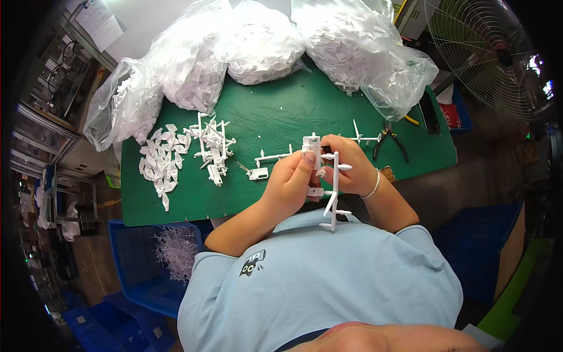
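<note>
The table [267, 111] has a green top, scuffed with fine dark scratches. Along its far side sits a row of clear plastic bags [190, 67] stuffed with small white parts, the leftmost overhanging the edge. Toward the left lies a loose pile of flat, pointed white plastic pieces [161, 158]; just right of it, a tangled heap of white plastic sprues [212, 141]. A white rectangular part [258, 173] lies near the middle. On the right are black-handled cutting pliers [392, 144] and, farther right by the edge, a dark phone [430, 114].
</note>
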The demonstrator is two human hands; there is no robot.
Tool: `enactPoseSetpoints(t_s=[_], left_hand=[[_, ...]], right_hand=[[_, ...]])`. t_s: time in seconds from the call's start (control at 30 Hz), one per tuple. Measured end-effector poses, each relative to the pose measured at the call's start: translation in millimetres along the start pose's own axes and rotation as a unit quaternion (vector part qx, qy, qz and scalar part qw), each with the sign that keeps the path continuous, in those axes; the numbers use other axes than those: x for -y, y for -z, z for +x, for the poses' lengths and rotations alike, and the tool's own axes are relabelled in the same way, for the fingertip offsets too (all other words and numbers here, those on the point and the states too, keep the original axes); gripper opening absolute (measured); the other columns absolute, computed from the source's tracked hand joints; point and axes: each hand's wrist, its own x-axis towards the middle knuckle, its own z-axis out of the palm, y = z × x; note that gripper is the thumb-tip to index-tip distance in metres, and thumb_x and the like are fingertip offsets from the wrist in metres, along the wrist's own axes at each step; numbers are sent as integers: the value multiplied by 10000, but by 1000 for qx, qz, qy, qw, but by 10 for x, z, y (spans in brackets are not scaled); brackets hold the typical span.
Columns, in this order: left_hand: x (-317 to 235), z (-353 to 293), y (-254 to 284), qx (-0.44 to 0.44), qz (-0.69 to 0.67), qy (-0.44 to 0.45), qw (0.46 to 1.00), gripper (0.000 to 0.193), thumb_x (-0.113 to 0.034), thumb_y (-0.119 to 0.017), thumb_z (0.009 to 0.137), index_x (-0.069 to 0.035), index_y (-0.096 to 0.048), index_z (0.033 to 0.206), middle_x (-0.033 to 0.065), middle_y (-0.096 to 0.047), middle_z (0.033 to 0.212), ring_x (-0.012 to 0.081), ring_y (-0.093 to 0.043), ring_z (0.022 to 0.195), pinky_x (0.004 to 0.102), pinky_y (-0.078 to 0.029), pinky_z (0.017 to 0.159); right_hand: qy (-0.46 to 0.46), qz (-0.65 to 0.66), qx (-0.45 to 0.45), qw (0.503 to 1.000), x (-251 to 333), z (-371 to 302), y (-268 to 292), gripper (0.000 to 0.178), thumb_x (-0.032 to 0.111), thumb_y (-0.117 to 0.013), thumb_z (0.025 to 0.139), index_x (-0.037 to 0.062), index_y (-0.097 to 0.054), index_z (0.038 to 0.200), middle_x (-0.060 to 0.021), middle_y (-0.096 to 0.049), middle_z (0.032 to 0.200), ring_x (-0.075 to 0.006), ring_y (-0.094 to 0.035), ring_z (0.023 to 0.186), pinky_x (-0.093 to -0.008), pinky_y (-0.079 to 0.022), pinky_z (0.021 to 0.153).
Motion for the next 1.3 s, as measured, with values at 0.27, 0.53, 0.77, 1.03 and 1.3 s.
enactPoseSetpoints(t_s=[0.27, 0.53, 0.77, 1.03, 1.3], left_hand=[[0, -8, 1, -3, -6, 2, 1000, 390, -378, -399, 1028, -44, -534, 877, 13, -486, 702, 69, -437, 558, 222, -370, 457], [-10, -20, 21, 14, 48, -19, 999, 386, -358, -375, 1037, -61, -566, 883, -26, -487, 683, 38, -421, 589, 217, -360, 504], [28, -74, 2, 4, 26, -5, 1000, 358, -345, -383, 1036, -61, -548, 893, -30, -489, 684, 36, -422, 588, 217, -357, 502], [45, -89, -45, 15, -14, 16, 1000, 335, -331, -392, 1034, -53, -538, 916, -31, -477, 672, 35, -418, 573, 216, -366, 487], [93, -125, -88, 36, -24, 1, 999, 336, -321, -384, 1036, -38, -545, 952, -32, -469, 649, 36, -411, 551, 212, -357, 470]], right_hand=[[6, 31, -30, 999, -30, -69, -126, 268, 215, -698, 787, 38, -530, 895, -127, -521, 689, -327, -514, 598, -384, -417, 546], [11, -43, 2, 999, 2, -60, -98, 310, 287, -694, 823, 35, -531, 900, -129, -538, 698, -336, -535, 612, -395, -428, 549], [-18, 3, 20, 1000, 12, -96, -168, 312, 312, -663, 857, 33, -527, 878, -129, -550, 684, -341, -549, 608, -396, -442, 546], [-51, 72, 34, 996, 18, -140, -180, 390, 418, -593, 898, 35, -536, 851, -127, -567, 676, -344, -554, 602, -386, -449, 547], [-22, 104, 32, 994, 17, -183, -172, 353, 386, -623, 878, 41, -555, 843, -121, -566, 675, -343, -552, 596, -391, -446, 533]])
